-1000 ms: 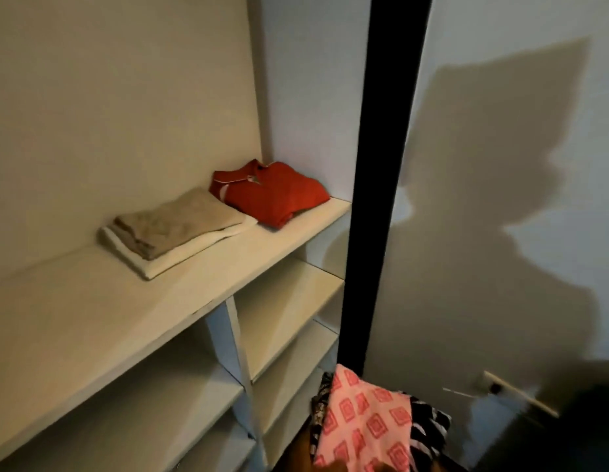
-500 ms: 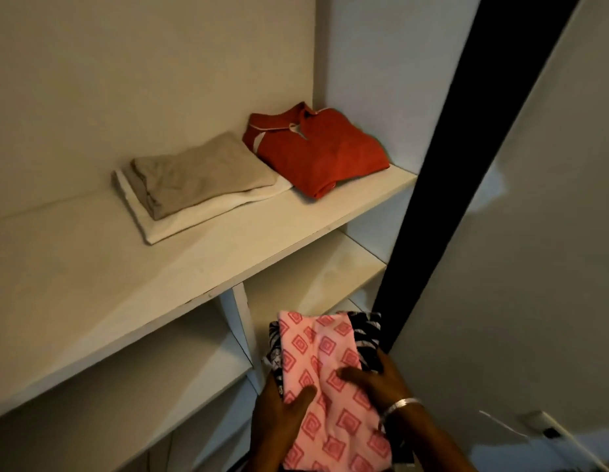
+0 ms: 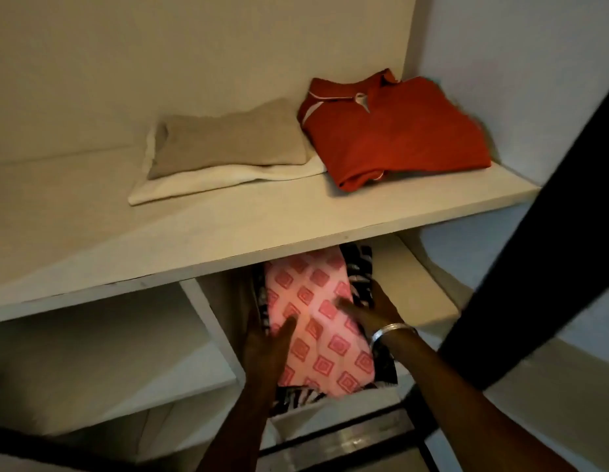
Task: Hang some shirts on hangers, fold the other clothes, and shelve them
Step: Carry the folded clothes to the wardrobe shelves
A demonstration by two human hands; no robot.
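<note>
Pink folded cloth printed with red concentric squares [image 3: 316, 321] sits on top of a folded black-and-white patterned garment [image 3: 361, 267]; the pair rests in the right-hand compartment of the lower white shelf [image 3: 429, 287], partly tucked under the board above, near edge poking out toward the front lip.

Left hand [image 3: 265, 338] at the stack's left side: thumb laid on the pink cloth, fingers down along the side edge and mostly out of sight, so it holds the stack by that edge. Right hand [image 3: 371, 310] on the stack's right side: fingers spread fairly flat over the pink cloth, pressing rather than clutching; how the far fingers lie against the black-and-white layer I cannot tell. Silver metal bangle [image 3: 391, 332] on the right wrist.

Upright white divider panel [image 3: 211, 321] stands just left of the stack, splitting this level into two bays.

Long white upper shelf board [image 3: 262, 226] above. On it, a folded red polo shirt with white trim at the collar [image 3: 395, 134] toward the right end. Beside it on the left, touching, a folded beige garment [image 3: 231, 141] lying on a folded white garment [image 3: 224, 180].

Dark vertical edge, perhaps a door frame [image 3: 548, 267], crosses the right side of the view. Pale walls behind and to the right.
</note>
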